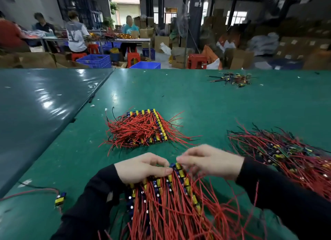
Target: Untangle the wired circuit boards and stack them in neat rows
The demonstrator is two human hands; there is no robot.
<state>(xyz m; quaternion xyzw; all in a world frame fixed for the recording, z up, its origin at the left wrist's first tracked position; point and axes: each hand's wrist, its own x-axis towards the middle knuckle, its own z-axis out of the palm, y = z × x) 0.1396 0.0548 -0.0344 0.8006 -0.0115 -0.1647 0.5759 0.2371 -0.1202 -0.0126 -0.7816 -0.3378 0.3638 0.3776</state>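
Note:
A row of small circuit boards with yellow and blue parts and long red wires (172,200) lies on the green table right in front of me. My left hand (143,167) grips the far end of this row, thumb and fingers curled over the boards. My right hand (209,161), blurred, has its fingers curled down onto the top boards from the right. A finished stack of boards (143,128) sits further out, its red wires fanned to both sides. A tangled heap of wired boards (286,153) lies at the right.
One loose board with red and black wires (60,199) lies at the near left. A small tangle of parts (232,79) sits at the far right of the table (197,100). Beyond the table are blue crates, red stools, cardboard boxes and several people at another bench.

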